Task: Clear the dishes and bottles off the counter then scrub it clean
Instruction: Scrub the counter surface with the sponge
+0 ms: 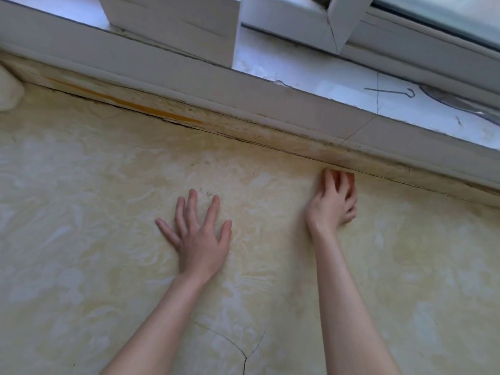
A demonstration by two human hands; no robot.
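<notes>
The counter (94, 212) is a yellowish marbled surface streaked with pale, soapy-looking swirls. My left hand (197, 236) lies flat on it near the middle, fingers spread and straight. My right hand (334, 204) grips a reddish-orange sponge (349, 177) and presses it onto the counter right at the back edge, against the grimy white trim strip (270, 136). Most of the sponge is hidden under my fingers.
A white window sill (324, 85) runs behind the trim, with a thin wire hook (392, 92) lying on it. White window frames (176, 25) stand above. A pale rounded object (8, 93) shows at the far left. A crack (244, 353) splits the counter near the front.
</notes>
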